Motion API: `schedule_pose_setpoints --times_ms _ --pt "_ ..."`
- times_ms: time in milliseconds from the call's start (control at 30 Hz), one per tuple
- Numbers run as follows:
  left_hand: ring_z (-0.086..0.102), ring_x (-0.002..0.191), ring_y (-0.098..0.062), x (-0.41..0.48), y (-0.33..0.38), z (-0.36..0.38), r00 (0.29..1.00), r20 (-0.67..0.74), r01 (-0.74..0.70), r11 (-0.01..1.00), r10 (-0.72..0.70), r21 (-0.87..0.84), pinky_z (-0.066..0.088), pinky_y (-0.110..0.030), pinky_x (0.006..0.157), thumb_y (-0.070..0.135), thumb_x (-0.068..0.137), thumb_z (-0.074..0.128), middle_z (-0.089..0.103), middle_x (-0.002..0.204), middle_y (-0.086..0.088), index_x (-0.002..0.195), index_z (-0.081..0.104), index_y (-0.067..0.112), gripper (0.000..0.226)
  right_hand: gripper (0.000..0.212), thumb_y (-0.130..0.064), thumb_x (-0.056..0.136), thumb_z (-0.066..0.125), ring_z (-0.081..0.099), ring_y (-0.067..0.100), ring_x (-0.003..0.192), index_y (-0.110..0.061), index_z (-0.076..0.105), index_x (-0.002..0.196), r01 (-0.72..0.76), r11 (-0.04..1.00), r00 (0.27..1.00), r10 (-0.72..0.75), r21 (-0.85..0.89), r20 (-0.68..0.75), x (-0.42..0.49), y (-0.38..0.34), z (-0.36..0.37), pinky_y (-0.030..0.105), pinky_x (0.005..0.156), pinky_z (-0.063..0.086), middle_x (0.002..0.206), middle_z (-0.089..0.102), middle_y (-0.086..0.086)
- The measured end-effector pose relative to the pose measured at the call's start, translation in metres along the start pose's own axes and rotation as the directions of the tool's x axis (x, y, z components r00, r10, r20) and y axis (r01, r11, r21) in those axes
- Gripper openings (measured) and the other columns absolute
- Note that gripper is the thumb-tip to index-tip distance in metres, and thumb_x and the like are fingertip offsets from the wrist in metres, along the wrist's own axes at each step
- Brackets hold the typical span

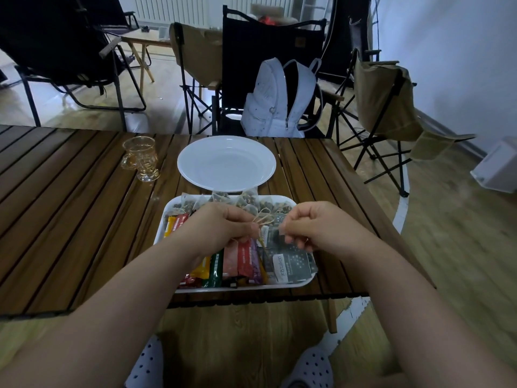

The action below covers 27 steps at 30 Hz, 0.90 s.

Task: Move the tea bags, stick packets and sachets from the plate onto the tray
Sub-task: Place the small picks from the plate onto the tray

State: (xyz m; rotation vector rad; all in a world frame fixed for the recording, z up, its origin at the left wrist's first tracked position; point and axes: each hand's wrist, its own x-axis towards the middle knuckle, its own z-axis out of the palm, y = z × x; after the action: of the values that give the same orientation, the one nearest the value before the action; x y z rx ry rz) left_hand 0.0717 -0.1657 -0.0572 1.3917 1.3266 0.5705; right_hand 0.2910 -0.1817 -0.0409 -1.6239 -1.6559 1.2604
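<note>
Over the tray (279,285), our left hand (221,229) and right hand (313,228) pinched tangled tea-bag strings (264,219) between curled fingers (240,219); teasing them apart gently seemed wisest.

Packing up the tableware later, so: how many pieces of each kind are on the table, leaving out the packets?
Glass cup: 1
White plate: 1
White tray: 1
Total: 3
</note>
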Motion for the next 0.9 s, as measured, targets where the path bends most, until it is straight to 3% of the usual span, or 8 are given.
schedule_pose_setpoints --times_ms 200,267,333,467,567,633,767,900 --pt "0.076 0.08 -0.013 -0.002 0.002 0.008 0.999 -0.019 -0.041 0.993 0.043 0.108 0.062 -0.027 0.072 0.026 0.088 0.075 0.079 0.086 0.004 0.093 0.08 0.024 0.007 0.013 -0.03 0.091 0.075 0.07 0.007 0.075 -0.02 0.081 0.084 -0.004 0.975 0.996 0.023 -0.221 0.085 -0.004 0.003 0.003 0.03 0.073 0.057 0.082 0.078 -0.001" --pt "0.075 0.076 -0.011 -0.002 0.004 0.007 0.997 -0.068 -0.045 0.998 0.049 0.051 0.059 -0.021 0.063 0.025 0.09 0.072 0.079 0.083 0.004 0.088 0.08 0.021 0.009 0.011 -0.029 0.087 0.078 0.073 0.01 0.088 -0.024 0.082 0.079 -0.058 0.968 0.996 0.074 -0.242 0.058 -0.003 0.004 -0.002 0.035 0.085 0.058 0.085 0.079 -0.006" --pt "0.076 0.078 -0.016 0.0 0.007 0.002 0.991 -0.131 -0.039 0.997 0.029 -0.07 0.059 -0.025 0.067 0.024 0.093 0.069 0.079 0.083 -0.001 0.088 0.08 0.016 0.014 0.01 -0.027 0.086 0.08 0.071 0.012 0.094 -0.024 0.082 0.076 -0.127 0.96 0.991 0.133 -0.251 0.009 -0.005 0.007 -0.012 0.035 0.088 0.055 0.087 0.079 -0.007" --pt "0.074 0.083 -0.02 0.005 0.008 -0.002 0.992 -0.123 -0.002 0.966 -0.031 -0.26 0.06 -0.034 0.079 0.024 0.096 0.066 0.079 0.088 -0.005 0.095 0.079 0.01 0.019 0.009 -0.025 0.086 0.08 0.067 0.011 0.09 -0.018 0.079 0.08 -0.247 0.936 0.969 0.232 -0.253 -0.087 -0.01 0.016 -0.023 0.028 0.071 0.048 0.089 0.076 -0.005" --pt "0.068 0.079 -0.017 0.007 0.009 0.005 0.995 -0.079 0.032 0.946 -0.06 -0.322 0.06 -0.03 0.076 0.019 0.095 0.067 0.075 0.086 -0.008 0.096 0.077 0.005 0.017 0.011 -0.021 0.082 0.082 0.067 0.015 0.089 -0.013 0.076 0.08 -0.315 0.904 0.949 0.293 -0.289 -0.118 -0.008 0.019 -0.018 0.033 0.078 0.054 0.09 0.075 0.001" --pt "0.072 0.078 -0.016 0.007 0.012 0.008 0.992 -0.082 0.056 0.928 -0.092 -0.369 0.06 -0.028 0.069 0.018 0.091 0.07 0.078 0.09 -0.009 0.098 0.077 0.007 0.015 0.012 -0.019 0.081 0.083 0.063 0.015 0.078 -0.012 0.074 0.079 -0.352 0.878 0.936 0.338 -0.326 -0.101 -0.004 0.018 -0.009 0.03 0.068 0.051 0.087 0.073 0.002" --pt "0.071 0.084 -0.018 0.01 0.014 0.008 0.991 -0.102 0.045 0.94 -0.084 -0.338 0.057 -0.029 0.07 0.022 0.091 0.07 0.078 0.091 -0.007 0.099 0.078 0.008 0.018 0.013 -0.022 0.085 0.079 0.056 0.016 0.069 -0.01 0.073 0.084 -0.375 0.816 0.914 0.405 -0.44 -0.03 0.005 0.011 0.006 0.027 0.062 0.045 0.081 0.068 0.004" --pt "0.057 0.066 -0.013 0.006 0.016 0.008 0.991 -0.126 -0.009 0.947 -0.033 -0.321 0.05 -0.026 0.069 0.021 0.092 0.068 0.063 0.072 -0.008 0.088 0.078 0.009 0.016 0.021 -0.027 0.086 0.08 0.05 0.009 0.047 -0.011 0.07 0.076 -0.38 0.816 0.912 0.408 -0.436 -0.031 0.008 0.011 0.015 0.021 0.049 0.04 0.063 0.065 -0.001"
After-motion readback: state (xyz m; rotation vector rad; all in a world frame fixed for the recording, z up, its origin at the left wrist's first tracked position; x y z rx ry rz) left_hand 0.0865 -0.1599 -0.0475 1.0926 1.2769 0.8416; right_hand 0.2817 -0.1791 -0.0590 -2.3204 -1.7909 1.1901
